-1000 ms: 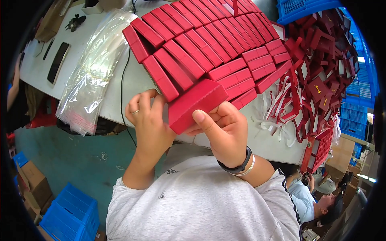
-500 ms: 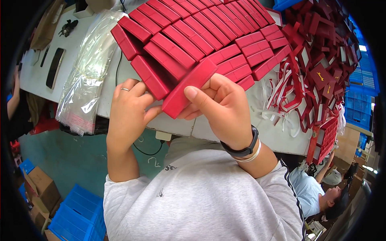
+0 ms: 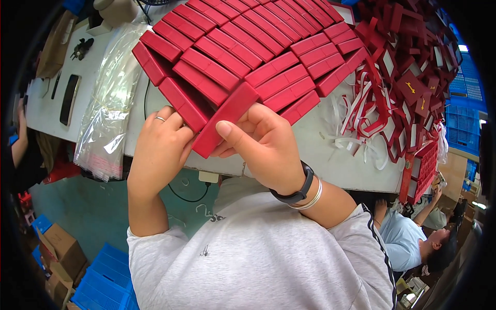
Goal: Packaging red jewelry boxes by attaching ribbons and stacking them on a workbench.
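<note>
My right hand (image 3: 268, 147) grips a narrow red box (image 3: 226, 121), thumb on its top face and fingers curled beneath. The box slants up to the right, over the near edge of a big group of similar red boxes (image 3: 248, 39) in rows. My left hand (image 3: 157, 147), with a ring on one finger, is closed beside the held box's lower end. Its thumb is near that end, and its curled fingertips are partly hidden at the near end of a loose red box (image 3: 186, 103). What they hold, if anything, does not show.
Clear plastic bags (image 3: 111, 103) and a phone (image 3: 70, 99) lie left on the white table (image 3: 341, 165). Red-and-white ribbons (image 3: 367, 111) and a heap of dark red boxes (image 3: 413, 82) are on the right. Another person (image 3: 408, 240) is at lower right; blue crates (image 3: 106, 279) stand lower left.
Both hands and the held red box have shifted slightly left in the picture, as has the box group. My right hand keeps its grip, and my left hand stays curled beside the box.
</note>
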A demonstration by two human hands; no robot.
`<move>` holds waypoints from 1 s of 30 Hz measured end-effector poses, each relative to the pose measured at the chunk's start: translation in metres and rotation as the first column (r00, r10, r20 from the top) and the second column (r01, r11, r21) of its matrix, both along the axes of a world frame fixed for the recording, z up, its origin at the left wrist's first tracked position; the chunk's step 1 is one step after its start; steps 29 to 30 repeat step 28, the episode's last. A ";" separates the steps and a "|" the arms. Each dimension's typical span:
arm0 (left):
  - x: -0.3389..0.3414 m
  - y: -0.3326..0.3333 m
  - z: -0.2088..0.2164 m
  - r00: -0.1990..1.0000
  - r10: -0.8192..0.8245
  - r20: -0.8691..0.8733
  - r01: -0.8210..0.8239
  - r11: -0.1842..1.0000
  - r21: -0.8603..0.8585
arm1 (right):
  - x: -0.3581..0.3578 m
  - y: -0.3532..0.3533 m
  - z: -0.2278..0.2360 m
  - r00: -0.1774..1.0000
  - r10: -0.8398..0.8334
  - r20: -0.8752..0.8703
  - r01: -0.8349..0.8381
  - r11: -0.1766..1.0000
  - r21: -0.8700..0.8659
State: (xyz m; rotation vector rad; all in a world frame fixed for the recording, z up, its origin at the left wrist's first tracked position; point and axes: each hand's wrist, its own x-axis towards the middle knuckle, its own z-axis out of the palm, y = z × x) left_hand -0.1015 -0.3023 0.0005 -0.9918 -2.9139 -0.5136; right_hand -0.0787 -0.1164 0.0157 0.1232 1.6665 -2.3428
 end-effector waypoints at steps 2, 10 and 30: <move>-0.005 -0.002 0.002 0.999 -0.032 -0.025 0.032 0.999 -0.018 | -0.003 0.002 0.001 1.000 0.015 0.005 -0.015 1.000 -0.024; -0.016 0.007 0.002 0.984 -0.156 -0.087 0.158 0.987 0.011 | -0.010 0.042 0.033 0.408 0.562 -0.719 0.498 0.524 0.691; -0.010 0.014 -0.028 0.998 0.042 -0.053 -0.030 0.979 0.200 | 0.012 0.111 0.014 0.368 0.806 -0.463 -0.171 0.548 0.819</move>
